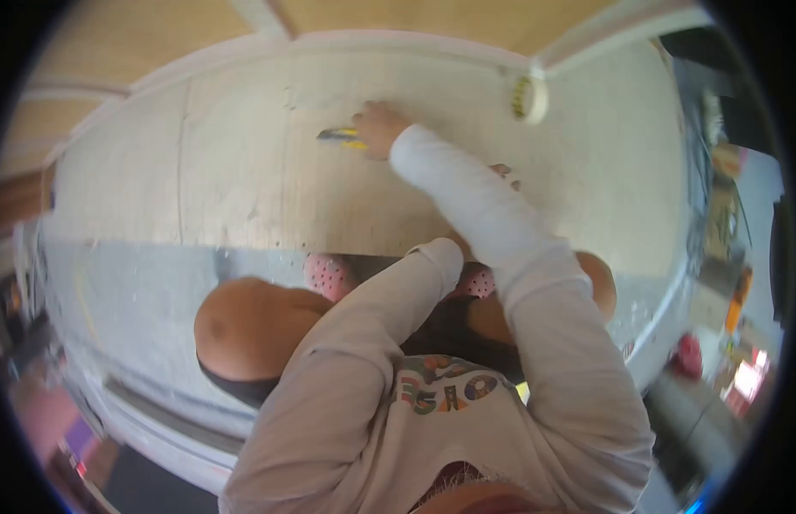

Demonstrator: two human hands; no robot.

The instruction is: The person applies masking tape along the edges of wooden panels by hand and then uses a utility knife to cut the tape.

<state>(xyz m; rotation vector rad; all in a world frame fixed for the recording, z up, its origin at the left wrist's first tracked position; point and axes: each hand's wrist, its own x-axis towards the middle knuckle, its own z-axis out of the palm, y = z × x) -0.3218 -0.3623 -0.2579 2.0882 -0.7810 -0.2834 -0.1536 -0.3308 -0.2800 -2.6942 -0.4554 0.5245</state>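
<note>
My right hand is on the pale wooden board, its fingers closed around the yellow end of a utility knife. The dark end of the knife points left. My left arm crosses beneath the right forearm. Most of my left hand is hidden by the right sleeve; only some fingertips show past it, apart and low over the board, with nothing visible in them.
A roll of tape stands at the board's back right, beside a pale wooden frame. My knees and pink perforated shoes are at the board's near edge. Assorted items lie at the far right.
</note>
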